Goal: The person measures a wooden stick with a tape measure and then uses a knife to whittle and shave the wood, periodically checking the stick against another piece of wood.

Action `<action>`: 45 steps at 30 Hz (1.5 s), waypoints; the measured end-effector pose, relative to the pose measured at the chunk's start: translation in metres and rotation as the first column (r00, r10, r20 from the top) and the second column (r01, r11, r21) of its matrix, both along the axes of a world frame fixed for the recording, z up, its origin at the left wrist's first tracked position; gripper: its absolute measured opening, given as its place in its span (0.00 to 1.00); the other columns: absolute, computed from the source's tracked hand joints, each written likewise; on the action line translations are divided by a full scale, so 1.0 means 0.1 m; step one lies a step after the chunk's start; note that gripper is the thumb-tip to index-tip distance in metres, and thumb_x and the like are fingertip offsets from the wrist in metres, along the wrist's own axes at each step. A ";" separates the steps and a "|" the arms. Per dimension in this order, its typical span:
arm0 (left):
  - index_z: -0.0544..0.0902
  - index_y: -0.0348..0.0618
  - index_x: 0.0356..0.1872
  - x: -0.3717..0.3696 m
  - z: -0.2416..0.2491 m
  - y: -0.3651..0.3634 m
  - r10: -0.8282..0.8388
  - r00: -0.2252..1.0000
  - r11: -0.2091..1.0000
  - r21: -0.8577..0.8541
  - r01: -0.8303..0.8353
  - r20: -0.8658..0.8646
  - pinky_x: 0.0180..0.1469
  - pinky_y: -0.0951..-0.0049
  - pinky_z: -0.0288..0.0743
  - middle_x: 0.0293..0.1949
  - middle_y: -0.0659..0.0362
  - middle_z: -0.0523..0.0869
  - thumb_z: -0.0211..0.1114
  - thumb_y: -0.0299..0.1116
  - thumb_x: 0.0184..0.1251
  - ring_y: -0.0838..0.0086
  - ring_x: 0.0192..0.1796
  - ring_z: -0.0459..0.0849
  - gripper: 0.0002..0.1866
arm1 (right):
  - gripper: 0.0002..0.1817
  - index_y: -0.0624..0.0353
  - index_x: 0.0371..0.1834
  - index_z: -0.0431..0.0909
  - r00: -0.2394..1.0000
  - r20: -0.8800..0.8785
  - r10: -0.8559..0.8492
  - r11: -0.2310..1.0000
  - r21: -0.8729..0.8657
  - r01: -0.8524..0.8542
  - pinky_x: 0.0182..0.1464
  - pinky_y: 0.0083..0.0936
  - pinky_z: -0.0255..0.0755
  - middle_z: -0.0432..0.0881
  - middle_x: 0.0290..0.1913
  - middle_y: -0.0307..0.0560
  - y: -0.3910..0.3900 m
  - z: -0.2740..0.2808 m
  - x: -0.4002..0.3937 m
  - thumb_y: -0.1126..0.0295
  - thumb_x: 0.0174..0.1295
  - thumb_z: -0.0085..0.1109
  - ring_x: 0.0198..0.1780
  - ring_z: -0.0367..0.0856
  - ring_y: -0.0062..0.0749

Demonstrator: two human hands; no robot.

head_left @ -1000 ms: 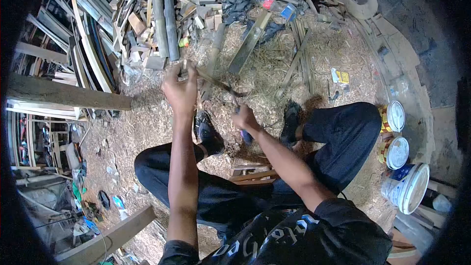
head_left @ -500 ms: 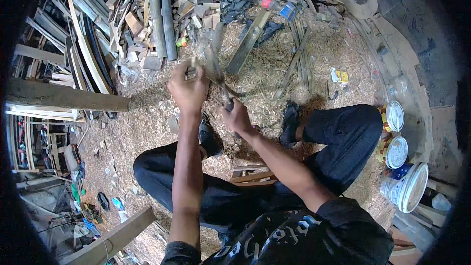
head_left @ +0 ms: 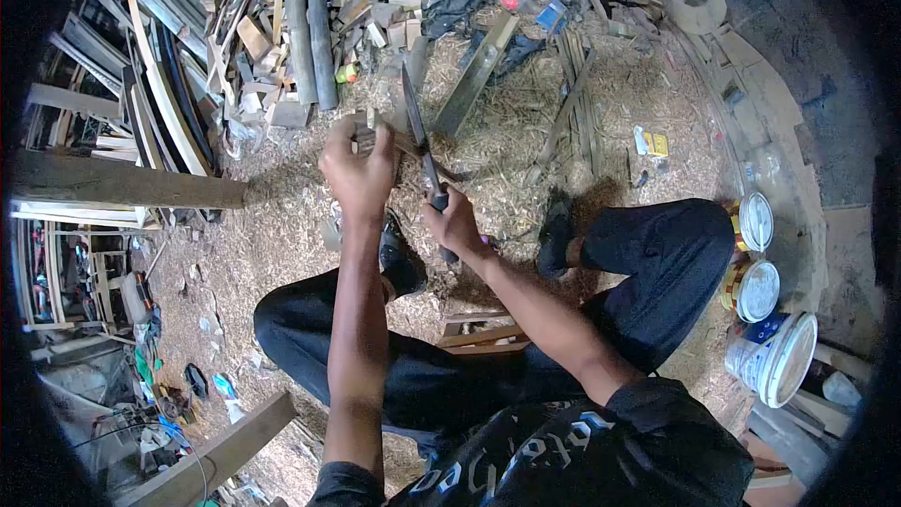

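My left hand [head_left: 358, 169] is closed around a small piece of wood [head_left: 372, 119], whose pale end sticks up between thumb and fingers. The rest of that piece is mostly hidden by the hand. To its right, my right hand [head_left: 454, 223] grips the dark handle of a long knife [head_left: 418, 122]. The blade points up and away from me, slanting a little left, and its tip stands beyond the left hand. A gap shows between blade and wood. Both hands are above the floor between my bent knees.
Wood shavings cover the floor [head_left: 272, 244]. A heap of offcuts [head_left: 375, 14] lies ahead, with a loose plank [head_left: 477, 75] nearer. Lidded buckets [head_left: 793, 357] stand at the right. A thick beam [head_left: 131, 183] juts in from the left. A yellow packet [head_left: 651, 143] lies ahead right.
The knife blade, blurred before, now shows sharply and stands slightly to the right of where it was. My left hand has barely moved and keeps its hold on the wood.
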State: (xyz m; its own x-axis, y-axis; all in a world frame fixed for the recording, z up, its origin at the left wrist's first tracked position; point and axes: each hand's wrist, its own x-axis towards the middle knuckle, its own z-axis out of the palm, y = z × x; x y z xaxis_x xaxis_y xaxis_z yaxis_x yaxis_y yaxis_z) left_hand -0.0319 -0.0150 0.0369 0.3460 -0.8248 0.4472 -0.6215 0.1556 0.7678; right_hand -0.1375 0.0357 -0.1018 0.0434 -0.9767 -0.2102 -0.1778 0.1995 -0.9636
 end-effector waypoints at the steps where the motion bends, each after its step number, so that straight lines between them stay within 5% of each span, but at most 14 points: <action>1: 0.82 0.33 0.35 0.01 0.01 -0.02 0.002 1.000 1.000 -0.005 -0.002 0.002 0.37 0.77 0.74 0.27 0.57 0.85 0.65 0.24 0.58 0.78 0.31 0.81 0.06 | 0.11 0.64 0.34 0.75 0.998 -0.047 0.031 0.999 -0.010 -0.031 0.36 0.38 0.74 0.81 0.29 0.57 -0.02 -0.01 -0.03 0.66 0.54 0.57 0.31 0.82 0.44; 4: 0.83 0.34 0.32 0.02 0.04 -0.02 0.002 0.999 1.000 0.023 -0.002 -0.039 0.34 0.72 0.77 0.27 0.54 0.86 0.64 0.24 0.57 0.73 0.29 0.83 0.04 | 0.11 0.64 0.34 0.75 0.995 -0.076 0.063 0.993 0.100 -0.055 0.37 0.39 0.74 0.81 0.29 0.58 -0.04 0.17 -0.03 0.67 0.53 0.57 0.32 0.82 0.47; 11: 0.83 0.35 0.32 0.04 -0.02 -0.03 0.063 0.998 0.997 0.041 -0.063 -0.013 0.34 0.72 0.77 0.28 0.53 0.86 0.65 0.24 0.56 0.73 0.30 0.84 0.04 | 0.13 0.65 0.39 0.74 0.999 -0.016 0.032 0.980 -0.196 -0.035 0.37 0.39 0.75 0.81 0.31 0.61 0.02 0.27 0.08 0.70 0.52 0.58 0.33 0.81 0.54; 13: 0.82 0.35 0.33 0.04 -0.05 -0.02 -0.001 1.000 0.997 -0.075 0.003 0.021 0.34 0.73 0.77 0.28 0.53 0.86 0.65 0.24 0.56 0.74 0.30 0.83 0.05 | 0.12 0.65 0.38 0.74 1.000 -0.017 0.026 1.000 -0.012 -0.026 0.36 0.40 0.75 0.81 0.30 0.60 0.05 -0.27 0.05 0.69 0.53 0.58 0.32 0.82 0.53; 18: 0.82 0.33 0.33 0.07 0.00 -0.01 0.033 0.988 0.999 0.045 -0.027 -0.150 0.35 0.73 0.76 0.27 0.53 0.85 0.65 0.23 0.56 0.75 0.32 0.82 0.05 | 0.13 0.64 0.37 0.74 0.989 -0.059 0.138 0.983 0.130 -0.129 0.37 0.37 0.73 0.81 0.31 0.56 -0.01 0.30 -0.04 0.66 0.54 0.56 0.34 0.81 0.41; 25: 0.82 0.35 0.33 -0.04 -0.04 0.03 0.033 0.999 0.996 -0.084 -0.031 0.027 0.36 0.73 0.76 0.28 0.53 0.85 0.65 0.24 0.56 0.74 0.31 0.82 0.05 | 0.15 0.64 0.36 0.71 0.992 0.127 0.017 0.959 -0.284 0.020 0.28 0.36 0.73 0.79 0.24 0.55 0.11 0.09 0.03 0.65 0.55 0.63 0.25 0.80 0.46; 27: 0.82 0.34 0.33 -0.09 -0.07 0.04 0.022 0.999 0.993 -0.112 -0.025 -0.028 0.37 0.72 0.76 0.29 0.54 0.84 0.65 0.25 0.55 0.73 0.32 0.82 0.06 | 0.16 0.65 0.34 0.71 0.980 -0.201 0.005 0.980 -0.194 -0.045 0.25 0.36 0.72 0.78 0.22 0.53 0.07 -0.28 0.00 0.64 0.54 0.64 0.20 0.78 0.47; 31: 0.81 0.33 0.32 -0.01 -0.03 -0.01 0.040 0.999 0.998 -0.048 -0.041 -0.005 0.35 0.70 0.75 0.27 0.54 0.84 0.67 0.26 0.55 0.73 0.31 0.81 0.07 | 0.15 0.66 0.35 0.72 0.997 -0.040 0.063 0.986 0.155 -0.056 0.35 0.42 0.74 0.79 0.28 0.61 0.08 0.20 0.01 0.66 0.53 0.61 0.32 0.81 0.51; 33: 0.81 0.33 0.31 0.03 -0.09 -0.06 0.068 0.995 0.991 -0.122 -0.059 0.073 0.34 0.69 0.74 0.26 0.54 0.83 0.67 0.26 0.54 0.73 0.29 0.80 0.07 | 0.16 0.63 0.45 0.72 0.997 -0.042 0.070 0.994 -0.076 -0.073 0.39 0.41 0.74 0.80 0.34 0.61 0.08 0.35 0.06 0.69 0.55 0.57 0.36 0.81 0.48; 36: 0.81 0.33 0.31 -0.04 -0.08 0.00 0.041 0.999 0.989 -0.146 -0.038 0.019 0.32 0.71 0.74 0.27 0.54 0.83 0.67 0.25 0.54 0.73 0.29 0.80 0.07 | 0.16 0.63 0.46 0.72 0.992 0.032 0.125 0.991 -0.058 -0.123 0.39 0.38 0.75 0.81 0.35 0.59 0.09 0.29 0.09 0.69 0.55 0.58 0.35 0.81 0.47; 38: 0.81 0.33 0.32 -0.12 -0.07 0.03 0.029 0.998 0.991 -0.133 -0.021 0.054 0.33 0.72 0.75 0.27 0.54 0.83 0.67 0.25 0.54 0.73 0.29 0.81 0.07 | 0.16 0.64 0.45 0.72 0.997 -0.054 -0.059 0.974 -0.220 0.046 0.37 0.37 0.76 0.82 0.34 0.58 0.11 -0.22 0.18 0.68 0.56 0.60 0.33 0.82 0.48; 39: 0.81 0.34 0.32 -0.13 -0.06 0.02 0.013 0.996 0.992 -0.126 -0.001 0.090 0.33 0.72 0.75 0.28 0.54 0.84 0.67 0.26 0.55 0.73 0.29 0.81 0.06 | 0.13 0.65 0.35 0.72 0.994 -0.075 -0.078 0.997 -0.031 0.075 0.31 0.35 0.74 0.79 0.24 0.51 0.11 -0.41 0.12 0.69 0.51 0.63 0.26 0.81 0.41; 41: 0.81 0.36 0.32 -0.09 -0.11 -0.06 -0.006 0.998 0.993 -0.116 0.014 0.068 0.35 0.72 0.77 0.30 0.54 0.84 0.67 0.26 0.56 0.71 0.31 0.82 0.06 | 0.14 0.65 0.34 0.72 0.990 -0.124 -0.070 0.971 -0.236 0.039 0.31 0.36 0.73 0.79 0.24 0.52 0.06 -0.47 -0.03 0.68 0.50 0.63 0.28 0.81 0.43; 45: 0.82 0.38 0.39 -0.06 -0.07 -0.09 -0.052 0.997 0.998 -0.041 0.049 -0.056 0.44 0.69 0.77 0.35 0.53 0.85 0.67 0.28 0.57 0.69 0.37 0.84 0.09 | 0.16 0.67 0.35 0.72 0.988 -0.118 -0.097 0.984 -0.159 0.077 0.32 0.36 0.72 0.79 0.26 0.54 0.05 -0.38 0.03 0.67 0.51 0.64 0.29 0.81 0.46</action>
